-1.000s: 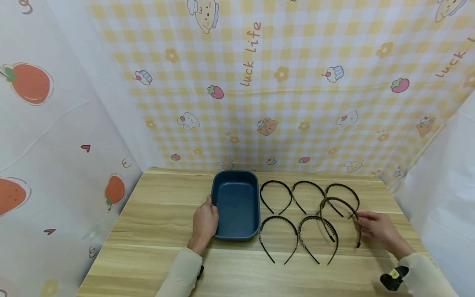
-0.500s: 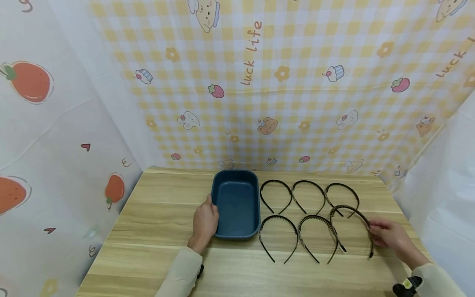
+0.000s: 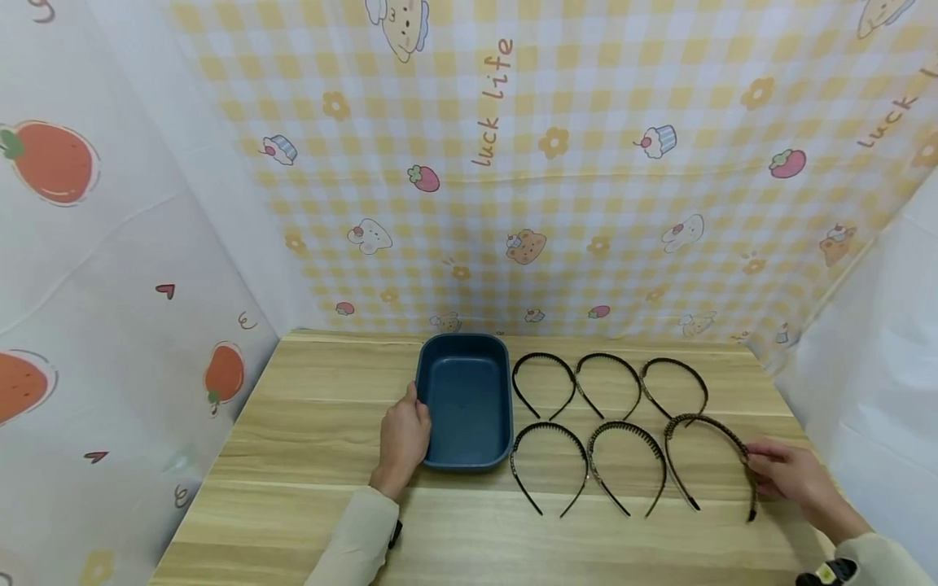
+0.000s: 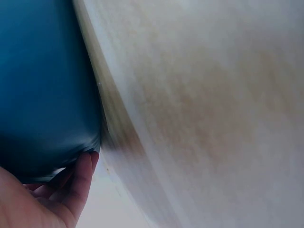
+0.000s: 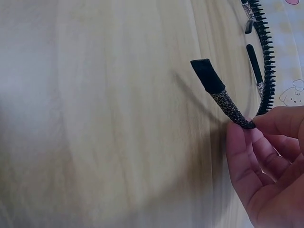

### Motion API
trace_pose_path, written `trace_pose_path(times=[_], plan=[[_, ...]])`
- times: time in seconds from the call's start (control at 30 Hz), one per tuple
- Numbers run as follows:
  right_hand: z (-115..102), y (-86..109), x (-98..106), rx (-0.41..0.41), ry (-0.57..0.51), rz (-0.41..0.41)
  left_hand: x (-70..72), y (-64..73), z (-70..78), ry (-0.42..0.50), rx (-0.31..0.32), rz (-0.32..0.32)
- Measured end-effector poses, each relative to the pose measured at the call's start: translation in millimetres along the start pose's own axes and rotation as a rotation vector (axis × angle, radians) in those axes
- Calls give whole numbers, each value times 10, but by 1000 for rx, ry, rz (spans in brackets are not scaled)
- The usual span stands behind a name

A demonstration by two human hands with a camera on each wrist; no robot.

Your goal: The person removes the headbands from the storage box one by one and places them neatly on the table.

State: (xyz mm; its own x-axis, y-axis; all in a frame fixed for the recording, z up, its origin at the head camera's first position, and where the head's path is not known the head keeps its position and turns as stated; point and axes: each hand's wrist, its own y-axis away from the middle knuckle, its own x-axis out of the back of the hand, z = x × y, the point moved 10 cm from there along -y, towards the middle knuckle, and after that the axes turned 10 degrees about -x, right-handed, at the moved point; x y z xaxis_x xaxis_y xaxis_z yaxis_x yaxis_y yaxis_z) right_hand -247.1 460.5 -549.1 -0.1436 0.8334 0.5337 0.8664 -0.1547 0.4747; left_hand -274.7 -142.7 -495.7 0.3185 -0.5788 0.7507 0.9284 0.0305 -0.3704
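At the left side of a dark blue rectangular plastic bin, my left hand grips the wall. In the left wrist view its fingers curl against the lower edge of the bin. My right hand pinches one arm of a toothed headband between thumb and fingers, right of the front row. The right wrist view shows its glittery band ending in a black tip, raised over the table with a shadow below. The headband's arch overlaps the back-right headband in the head view.
Two more headbands lie in the back row, a left one and a middle one. Two lie in front, a left headband and a right headband. Patterned cloth hangs behind the wooden table.
My right hand has carried the headband rightward and toward me, off the back-right headband to the end of the front row. The left hand and bin have stayed put.
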Motion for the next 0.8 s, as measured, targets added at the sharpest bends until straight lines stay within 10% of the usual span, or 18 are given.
trace_pose_path(times=[0.63,0.8], plan=[[59,86,-74,-43,63,-29,7,9,-73,36,24,2],[-31,126,-12,-23,224,41,29,20,-116,84,58,-12]])
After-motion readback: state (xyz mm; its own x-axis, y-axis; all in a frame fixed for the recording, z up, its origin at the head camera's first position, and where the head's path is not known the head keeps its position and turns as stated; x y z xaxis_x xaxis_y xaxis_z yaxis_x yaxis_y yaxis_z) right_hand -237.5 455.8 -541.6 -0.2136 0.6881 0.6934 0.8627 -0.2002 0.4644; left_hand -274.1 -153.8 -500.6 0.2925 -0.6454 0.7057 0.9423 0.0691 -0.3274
